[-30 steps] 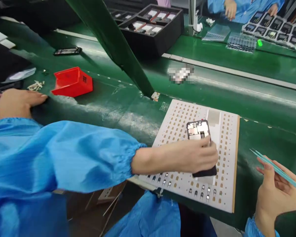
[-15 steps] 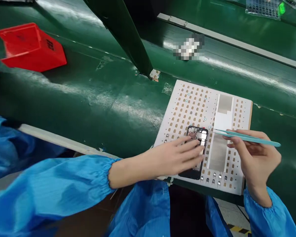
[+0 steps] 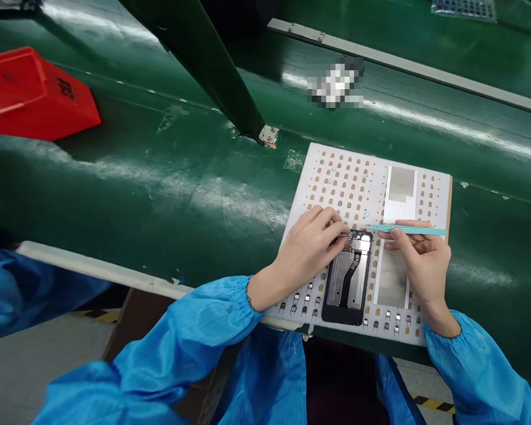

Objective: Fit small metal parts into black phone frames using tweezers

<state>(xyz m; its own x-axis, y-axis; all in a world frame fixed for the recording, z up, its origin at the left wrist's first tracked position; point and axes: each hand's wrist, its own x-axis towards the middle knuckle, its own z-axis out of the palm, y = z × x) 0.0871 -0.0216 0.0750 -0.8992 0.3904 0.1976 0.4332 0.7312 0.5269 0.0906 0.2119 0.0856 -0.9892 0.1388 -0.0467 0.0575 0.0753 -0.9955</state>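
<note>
An opened phone body (image 3: 348,284) lies on a white perforated board (image 3: 433,189) at the near edge of the green bench. My left hand (image 3: 310,245) rests at the phone's upper left corner, fingers curled and pressing on its top edge. My right hand (image 3: 418,260) sits just right of the phone and pinches teal tweezers (image 3: 407,229), held level, tips pointing left over the phone's top end. Small metal parts (image 3: 301,298) sit in the board's holes along its near rows. Blue sleeves cover both my arms.
A red bin (image 3: 30,97) stands at the far left on the green conveyor belt (image 3: 159,177). A slanted green post (image 3: 203,59) meets the belt just behind the board. A metal rail (image 3: 402,65) runs across the back. A grey strip (image 3: 392,274) lies on the board.
My left hand slid up from covering the phone to its top left corner, baring the phone. My right hand brought the tweezers down and left to the phone's top. The view tilted downward.
</note>
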